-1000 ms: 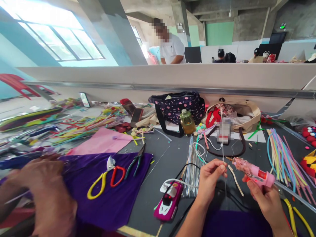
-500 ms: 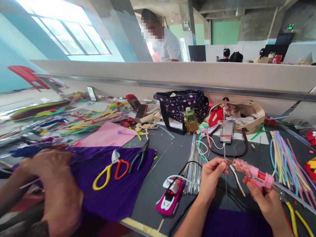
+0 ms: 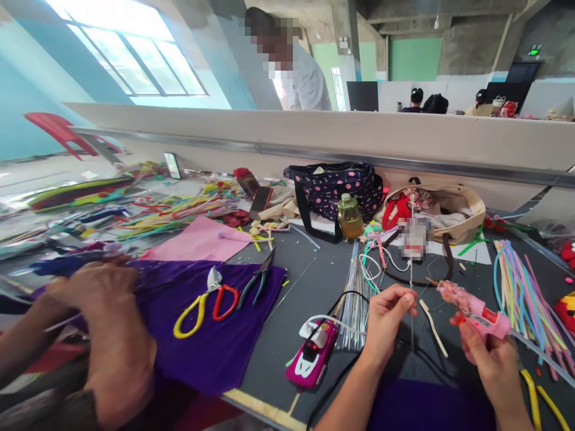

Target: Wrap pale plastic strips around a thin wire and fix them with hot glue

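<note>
My left hand (image 3: 385, 311) pinches a thin upright wire (image 3: 411, 263), its long axis running twelve to six. My right hand (image 3: 489, 350), wrapped around the pink glue gun (image 3: 471, 308), holds the nozzle at the wire's three o'clock, just beside it.

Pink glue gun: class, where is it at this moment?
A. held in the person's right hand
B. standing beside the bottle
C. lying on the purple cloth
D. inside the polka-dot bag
A: the right hand grips the pink glue gun above the table.
</note>
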The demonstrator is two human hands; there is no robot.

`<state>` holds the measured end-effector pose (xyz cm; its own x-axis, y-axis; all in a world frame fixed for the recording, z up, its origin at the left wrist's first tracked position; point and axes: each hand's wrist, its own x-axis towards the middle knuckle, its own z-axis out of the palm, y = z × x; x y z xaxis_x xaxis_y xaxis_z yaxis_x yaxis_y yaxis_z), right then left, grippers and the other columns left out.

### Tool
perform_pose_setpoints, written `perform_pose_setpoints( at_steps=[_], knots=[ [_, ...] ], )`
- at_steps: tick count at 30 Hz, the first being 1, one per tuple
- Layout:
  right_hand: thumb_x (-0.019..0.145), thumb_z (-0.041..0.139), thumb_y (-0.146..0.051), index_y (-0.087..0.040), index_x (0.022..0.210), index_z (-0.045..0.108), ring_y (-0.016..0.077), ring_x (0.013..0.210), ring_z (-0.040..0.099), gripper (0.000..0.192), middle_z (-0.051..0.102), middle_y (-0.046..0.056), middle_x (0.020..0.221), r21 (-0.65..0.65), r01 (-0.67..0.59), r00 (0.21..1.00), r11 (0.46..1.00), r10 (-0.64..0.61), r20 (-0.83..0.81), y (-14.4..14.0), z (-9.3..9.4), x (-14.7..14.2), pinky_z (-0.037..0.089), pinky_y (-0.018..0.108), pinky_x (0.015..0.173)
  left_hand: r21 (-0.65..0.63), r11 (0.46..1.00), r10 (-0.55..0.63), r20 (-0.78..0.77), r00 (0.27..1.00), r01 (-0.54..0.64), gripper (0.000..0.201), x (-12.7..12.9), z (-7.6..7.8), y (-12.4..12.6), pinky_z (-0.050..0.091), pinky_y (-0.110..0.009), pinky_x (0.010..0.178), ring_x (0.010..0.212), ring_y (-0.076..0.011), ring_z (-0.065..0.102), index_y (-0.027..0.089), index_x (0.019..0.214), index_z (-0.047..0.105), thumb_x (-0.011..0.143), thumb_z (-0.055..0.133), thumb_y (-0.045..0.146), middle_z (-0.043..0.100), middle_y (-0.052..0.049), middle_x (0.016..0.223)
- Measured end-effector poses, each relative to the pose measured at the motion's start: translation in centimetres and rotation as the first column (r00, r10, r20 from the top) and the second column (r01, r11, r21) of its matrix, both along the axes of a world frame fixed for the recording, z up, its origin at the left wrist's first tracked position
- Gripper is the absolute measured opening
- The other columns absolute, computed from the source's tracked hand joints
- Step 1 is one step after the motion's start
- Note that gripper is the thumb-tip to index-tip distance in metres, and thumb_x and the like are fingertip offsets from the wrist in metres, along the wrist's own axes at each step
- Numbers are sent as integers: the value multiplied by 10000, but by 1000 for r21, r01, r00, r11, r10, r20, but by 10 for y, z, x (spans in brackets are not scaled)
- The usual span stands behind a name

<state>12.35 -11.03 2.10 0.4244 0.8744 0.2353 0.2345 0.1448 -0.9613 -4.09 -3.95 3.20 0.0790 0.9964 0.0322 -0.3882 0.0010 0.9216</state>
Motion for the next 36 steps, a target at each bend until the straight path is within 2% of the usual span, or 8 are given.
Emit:
perform_pose_setpoints(
  at_steps=[4, 8, 13, 19, 24, 28, 33, 36],
  knots=[
    [766, 680, -461, -155, 907, 681, 120, 542, 516, 337, 654, 63, 791, 11, -37, 935, 999, 38, -352, 10, -8, 8, 415, 227, 444, 0, 1000, 17, 44, 999, -17, 194, 0, -2, 2, 443, -225, 573, 524, -93, 554, 139, 737, 710, 707, 746, 327, 608, 1, 633],
    [817, 612, -490, -197, 953, 639, 92, 559, 480, 324, 607, 41, 874, 87, -99, 768, 991, 132, -627, 24, -9, 14, 419, 227, 480, 0, 999, 45, 74, 996, -45, 193, 1, -6, 6, 433, -222, 566, 524, -92, 553, 136, 738, 702, 711, 743, 323, 615, 3, 638],
    [829, 589, -486, -208, 948, 640, 84, 553, 435, 306, 553, 10, 804, 82, -256, 608, 963, 227, -761, 34, 3, 13, 393, 205, 462, -10, 994, 106, 90, 990, -105, 220, 4, -1, 10, 429, -219, 568, 526, -89, 552, 127, 723, 692, 698, 748, 338, 620, 2, 641],
    [764, 701, -357, -209, 1000, 659, 93, 643, 479, 282, 571, 8, 854, 125, -296, 439, 947, 251, -863, 47, 26, 6, 469, 240, 582, 18, 991, 132, 147, 980, -136, 202, -10, 33, -2, 448, -221, 563, 532, -92, 560, 136, 736, 700, 696, 751, 327, 636, -6, 659],
    [739, 743, -344, -228, 965, 662, 84, 651, 498, 267, 589, -4, 855, 130, -292, 454, 948, 257, -853, 62, 34, 1, 479, 238, 586, 102, 981, 146, 186, 972, -167, 143, -51, 72, -34, 454, -208, 540, 527, -90, 568, 141, 733, 711, 718, 742, 280, 619, -9, 644],
    [714, 769, -353, -232, 937, 671, 85, 655, 526, 273, 601, -7, 837, 119, -326, 493, 938, 276, -825, 74, 45, -14, 500, 241, 598, 178, 935, 264, 231, 937, -307, 127, -104, 96, -60, 462, -195, 501, 532, -85, 561, 152, 701, 710, 689, 766, 266, 604, -8, 677],
    [651, 812, -370, -222, 897, 675, 105, 667, 575, 318, 647, 7, 873, 97, -403, 609, 910, 346, -714, 96, 74, -53, 512, 248, 582, 246, 807, 471, 278, 837, -536, 85, -165, 106, -79, 488, -202, 500, 533, -84, 566, 186, 726, 716, 675, 772, 225, 609, -1, 716],
    [616, 831, -356, -190, 840, 674, 110, 648, 587, 320, 656, 15, 819, 55, -498, 631, 865, 405, -662, 114, 90, -87, 510, 240, 572, 227, 801, 505, 239, 829, -554, 77, -185, 105, -84, 496, -204, 496, 532, -86, 566, 182, 716, 717, 674, 772, 216, 606, 0, 710]
  ],
)
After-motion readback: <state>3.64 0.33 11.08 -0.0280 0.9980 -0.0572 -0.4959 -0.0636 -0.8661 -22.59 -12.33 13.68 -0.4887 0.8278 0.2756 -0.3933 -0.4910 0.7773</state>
